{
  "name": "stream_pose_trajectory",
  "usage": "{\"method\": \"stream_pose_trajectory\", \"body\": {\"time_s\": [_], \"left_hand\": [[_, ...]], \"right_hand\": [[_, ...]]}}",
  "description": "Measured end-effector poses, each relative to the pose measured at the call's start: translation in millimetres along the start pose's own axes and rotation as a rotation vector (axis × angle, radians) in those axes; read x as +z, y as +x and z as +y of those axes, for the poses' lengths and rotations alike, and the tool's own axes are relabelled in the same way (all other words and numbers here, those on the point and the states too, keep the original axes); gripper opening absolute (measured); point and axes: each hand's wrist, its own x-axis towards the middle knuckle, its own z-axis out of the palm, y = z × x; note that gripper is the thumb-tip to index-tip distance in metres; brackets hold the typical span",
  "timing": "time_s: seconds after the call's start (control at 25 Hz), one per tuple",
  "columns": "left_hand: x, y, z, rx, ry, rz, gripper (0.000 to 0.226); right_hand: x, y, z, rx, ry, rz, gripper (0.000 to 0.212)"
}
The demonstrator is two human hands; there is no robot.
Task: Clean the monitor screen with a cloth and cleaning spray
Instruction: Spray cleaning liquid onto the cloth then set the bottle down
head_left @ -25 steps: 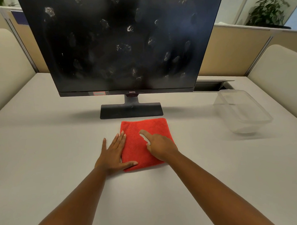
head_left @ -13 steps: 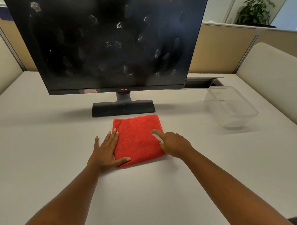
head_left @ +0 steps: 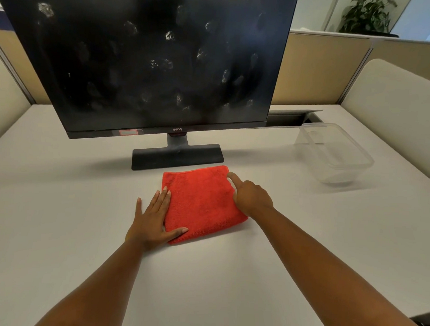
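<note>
Head view, left hand (head_left: pixel 152 221) flat, grip open, on red cloth (head_left: pixel 202 201), right hand (head_left: pixel 250 196) curled, forefinger touching it

Monitor (head_left: pixel 149 61): top and upper left corner cut off by the frame edge. Right hand (head_left: pixel 250 196): curled fingers, beside the cloth (head_left: pixel 202 201), hidden beneath the knuckles.

From my remote view, both forearms come in bare from the bottom edge, with no sleeve cuff showing on either. My left hand (head_left: pixel 152 221) carries no ring, watch or band that I can make out, and its nails are short and pale. My right hand (head_left: pixel 250 196) is likewise bare of rings or bands, and its wrist just behind it is uncovered.
</note>
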Motion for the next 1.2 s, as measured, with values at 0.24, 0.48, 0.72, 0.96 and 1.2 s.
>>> {"method": "stream_pose_trajectory", "body": {"time_s": [0.24,0.48,0.72,0.96,1.2], "left_hand": [[-1,0,0,-0.003,0.008,-0.006,0.123],[-1,0,0,-0.003,0.023,-0.014,0.122],[-1,0,0,-0.008,0.023,-0.003,0.122],[3,1,-3,-0.016,-0.016,0.024,0.106],[4,3,-5,-0.035,-0.003,0.029,0.105]], "right_hand": [[3,6,-2,0.016,0.051,0.014,0.05],[-2,5,-23,-0.117,0.101,0.076,0.048],[8,8,-45,-0.21,0.119,0.055,0.049],[-5,19,-36,-0.113,0.413,0.152,0.057],[-27,39,-7,-0.144,0.788,0.17,0.072]]}}
